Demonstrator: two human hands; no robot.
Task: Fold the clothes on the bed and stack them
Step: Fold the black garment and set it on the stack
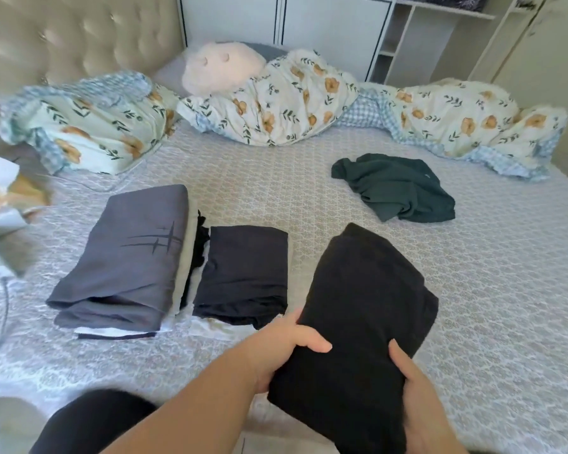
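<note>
Closest to us, both hands hold a folded black garment up off the bed. The left hand grips its near left edge, with the thumb on top and the other fingers curled under. The right hand grips the near right corner the same way. So both hands are closed tight on the cloth, not open. The next job looks like putting this piece on a pile. To do it well, keep both hands level so the folds do not slip open, lay it down flat, line up its edges with the piece below, and let go only when it rests. Just to the left lies a folded dark garment flat on the bed, and it looks like a good spot. Touching that one on its left is a bigger pile with a folded grey garment on top that has a dark line mark on it. White and black layers peek out under it. Farther back on the right, a dark green garment lies crumpled and not folded yet. Behind it all, a flowery blanket is bunched along the far side, with a pale pink pillow on it. There are no boxes or baskets on the bed. At the back, white shelves stand open, and I cannot tell what is on them.
</note>
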